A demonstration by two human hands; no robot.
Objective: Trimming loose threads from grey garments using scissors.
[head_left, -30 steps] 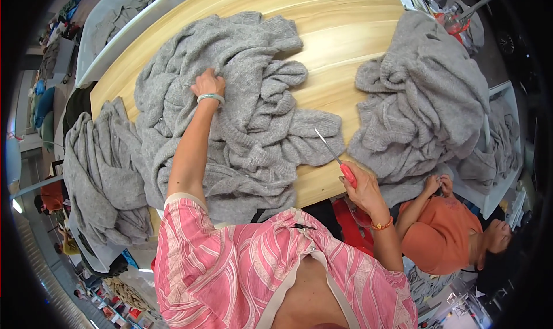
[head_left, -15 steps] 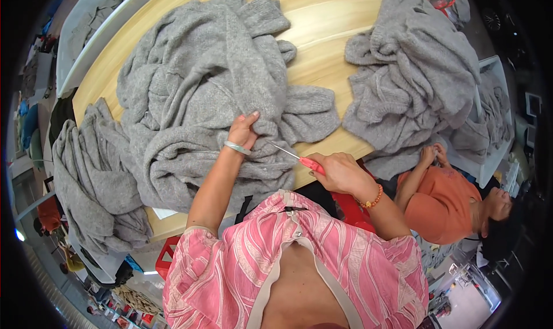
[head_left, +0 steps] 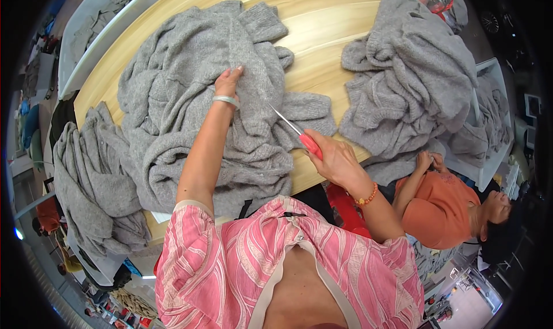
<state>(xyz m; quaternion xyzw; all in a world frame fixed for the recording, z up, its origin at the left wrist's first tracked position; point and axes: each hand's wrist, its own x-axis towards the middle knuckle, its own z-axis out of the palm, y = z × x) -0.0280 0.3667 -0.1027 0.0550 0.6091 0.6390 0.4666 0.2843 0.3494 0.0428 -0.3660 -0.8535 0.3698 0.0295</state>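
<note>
Pressing left hand, fingers flat, on grey knit garment heaped mid-surface | right hand fingers wrapped on red-handled scissors | blades aimed up-left toward left hand, tips touching knit just beside it.

A long light wooden table with a rounded edge fills the upper middle of the view, and a white tub-like bin runs along its far left side. To the right, a person in an orange shirt sits close against the table's edge, beside another white container. Below, at the lower left and lower right, a grey floor shows, scattered with small coloured items too small to identify.
</note>
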